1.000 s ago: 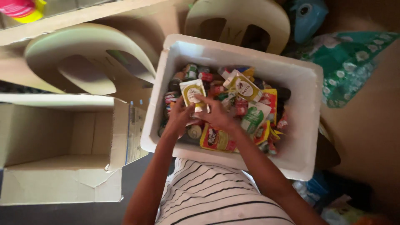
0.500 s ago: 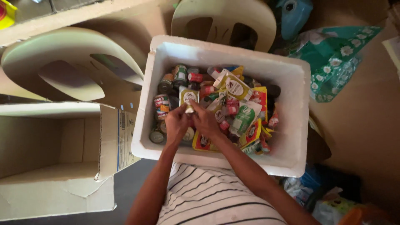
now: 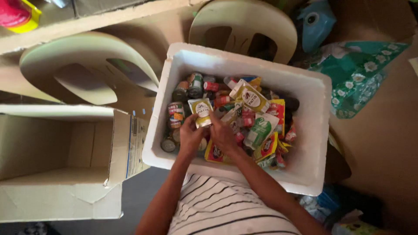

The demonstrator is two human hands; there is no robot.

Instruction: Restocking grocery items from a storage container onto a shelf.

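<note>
Over the near-left part of the white foam box (image 3: 313, 130), a small yellow-and-white sachet (image 3: 201, 111) is held up between both hands, just above the packed goods. The left hand (image 3: 190, 135) is closed on the sachet's lower left edge, with fingers curled; the right hand (image 3: 223, 134) is pinched on its lower right edge, so the two hands are brought close together, almost touching. How firmly the pack is squeezed cannot be told.

The step in hand is judged to be the sorting of this sachet out of the box. It is done best if the pack is gripped by its sealed edges and not its belly, and lifted straight up, so that the neighbouring tins (image 3: 176, 114) along the left wall and the green-and-white pouch (image 3: 260, 129) toward the middle are not dragged along. An open cardboard box (image 3: 117, 143) is stood just beside the foam box's left wall, with its flaps spread.
</note>
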